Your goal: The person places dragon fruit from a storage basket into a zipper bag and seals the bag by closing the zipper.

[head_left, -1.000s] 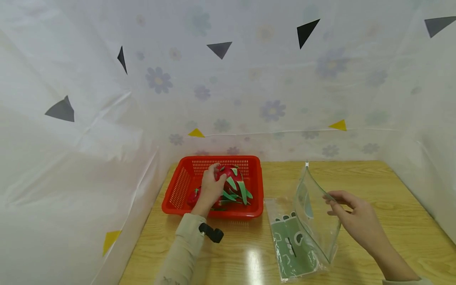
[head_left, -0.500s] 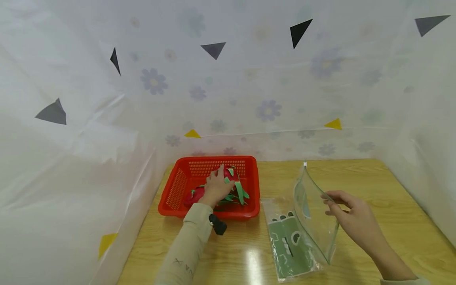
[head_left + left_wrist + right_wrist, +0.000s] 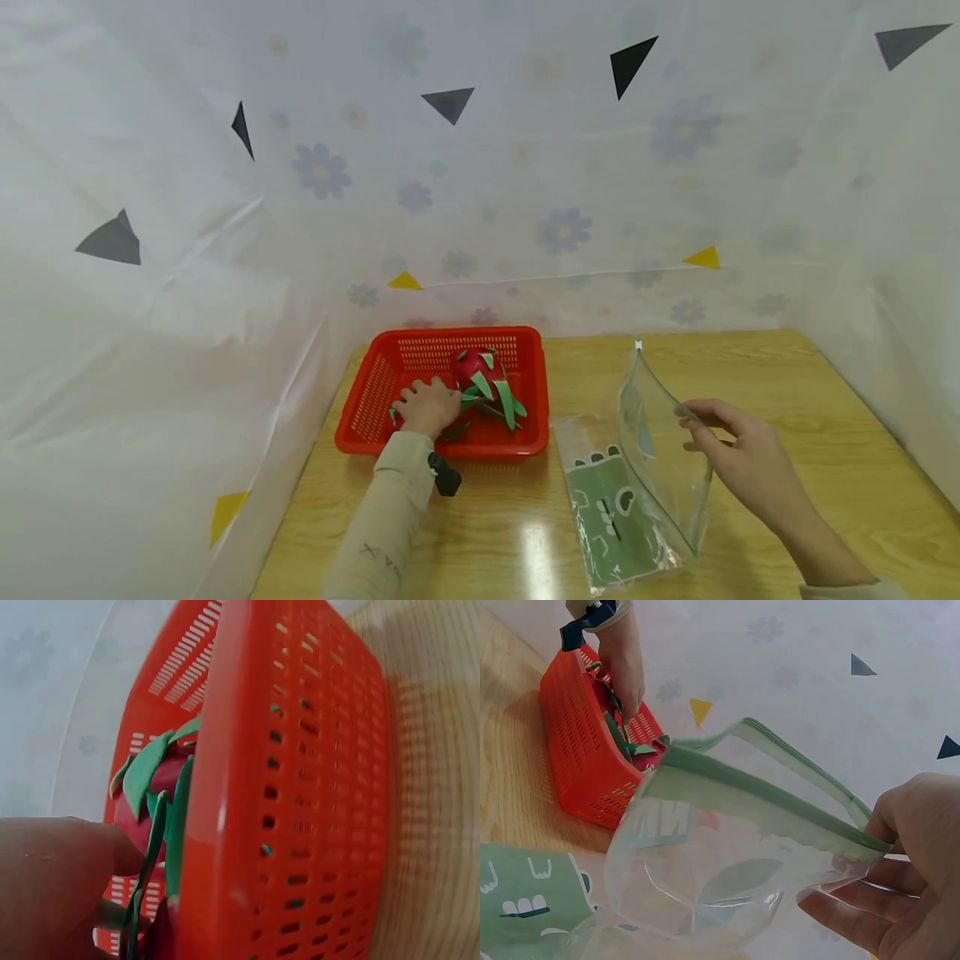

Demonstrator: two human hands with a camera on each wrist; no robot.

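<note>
My left hand point(image 3: 429, 408) is inside the red plastic basket point(image 3: 536, 433), its fingers spread over a dragon fruit point(image 3: 600, 691) on the left side and mostly hiding it. In the left wrist view the thumb touches green leaf tips point(image 3: 154, 832). Another dragon fruit point(image 3: 470, 365), red with long green leaves, lies just right of that hand. Over the table's right side, my right hand point(image 3: 750, 467) pinches the rim of a clear zip bag point(image 3: 675, 475) with a green zip strip. The bag's mouth gapes open, and its green cartoon-printed part point(image 3: 615, 521) lies flat.
A wooden table point(image 3: 480, 533) carries the basket and the bag. White patterned sheeting point(image 3: 487, 192) encloses the back and both sides. A white zip slider point(image 3: 638, 344) sits at the bag's far corner. A black device point(image 3: 446, 477) is strapped to my left wrist.
My left hand has moved off the right-hand dragon fruit and over to the left one in the basket. The right hand keeps its pinch on the zip bag.
</note>
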